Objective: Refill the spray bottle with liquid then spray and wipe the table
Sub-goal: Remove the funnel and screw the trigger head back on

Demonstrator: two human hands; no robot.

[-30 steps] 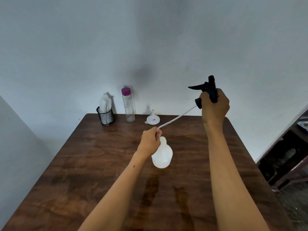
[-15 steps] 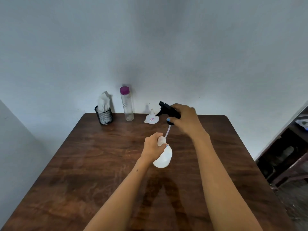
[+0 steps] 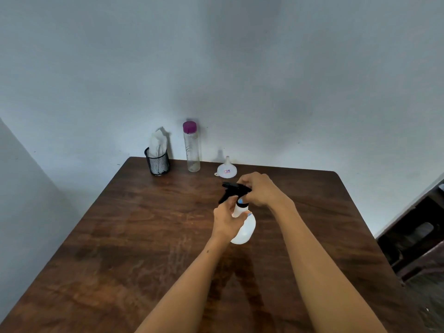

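- white spray bottle (image 3: 243, 230), black trigger head (image 3: 234, 189)
- dark brown woodgrain table (image 3: 134, 236)
- clear bottle (image 3: 191, 150), purple cap
- black mesh cup (image 3: 157, 163)
- white funnel (image 3: 227, 170)

My left hand (image 3: 225, 218) and right hand (image 3: 260, 190) are bare, with no gloves, rings or watch, and both forearms are uncovered as far down as the view reaches, with no sleeve showing. My nails are painted light blue, which shows on two fingertips (image 3: 240, 201). There is a small dark mole on the inside of my left forearm, a little below the wrist.
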